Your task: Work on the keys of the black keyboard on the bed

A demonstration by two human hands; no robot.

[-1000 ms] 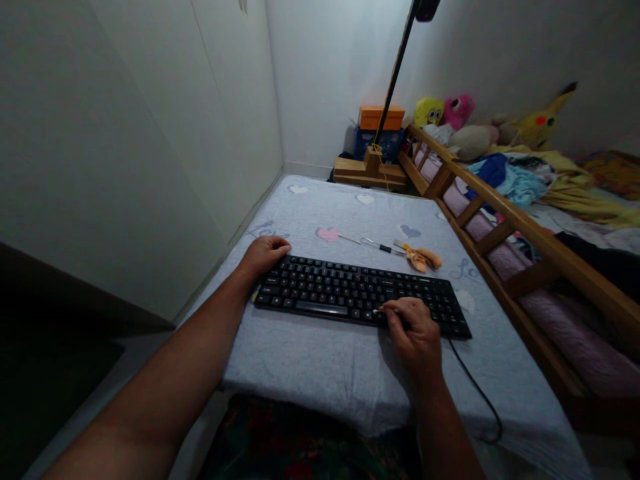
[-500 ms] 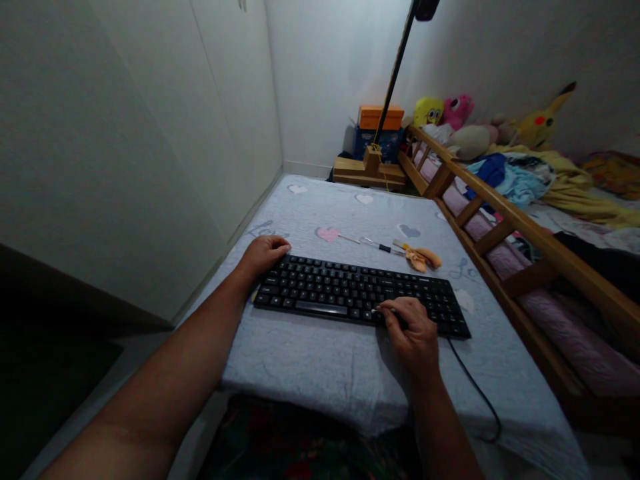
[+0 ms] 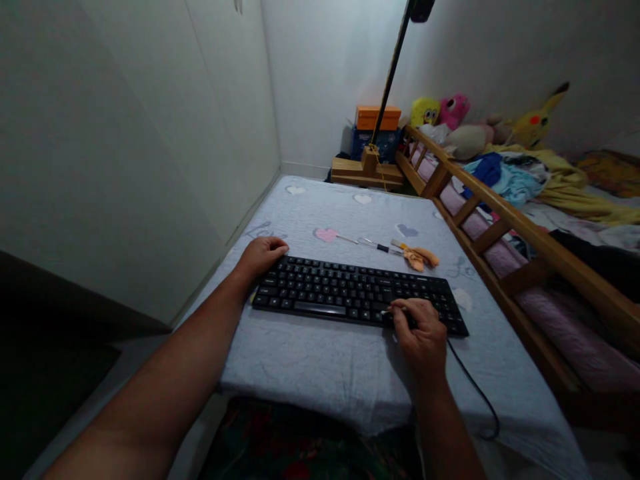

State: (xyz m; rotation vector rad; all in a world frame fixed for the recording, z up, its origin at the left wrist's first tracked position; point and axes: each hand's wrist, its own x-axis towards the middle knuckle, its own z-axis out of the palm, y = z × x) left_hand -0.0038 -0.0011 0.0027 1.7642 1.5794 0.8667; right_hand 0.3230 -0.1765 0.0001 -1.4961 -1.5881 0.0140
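Observation:
A black keyboard (image 3: pixel 320 287) lies across the cloth-covered table in front of me. My left hand (image 3: pixel 263 257) is closed at its upper left corner, thumb and fingers gripping the edge. Over the lower right part of the keys, my right hand (image 3: pixel 420 327) pinches a thin cotton swab (image 3: pixel 385 312). Its white tip touches or hovers just above the keys near the arrow cluster; most of the stick is hidden by my fingers. Behind the keyboard lie a thin stick (image 3: pixel 347 239), a slim tool with a black band (image 3: pixel 383 248) and a crumpled orange cloth (image 3: pixel 417 258).
The grey-blue tablecloth (image 3: pixel 320 353) has heart prints. A black cable (image 3: pixel 475 383) runs from the keyboard toward the front right. Along the right stands a wooden bed rail (image 3: pixel 500 210); a pale cabinet (image 3: pixel 150 133) is on the left. A wooden stand (image 3: pixel 370 167) holds a dark pole beyond the table.
My right hand has moved a little to the right along the keyboard's bottom rows with the cotton swab. My left hand keeps its place at the corner.

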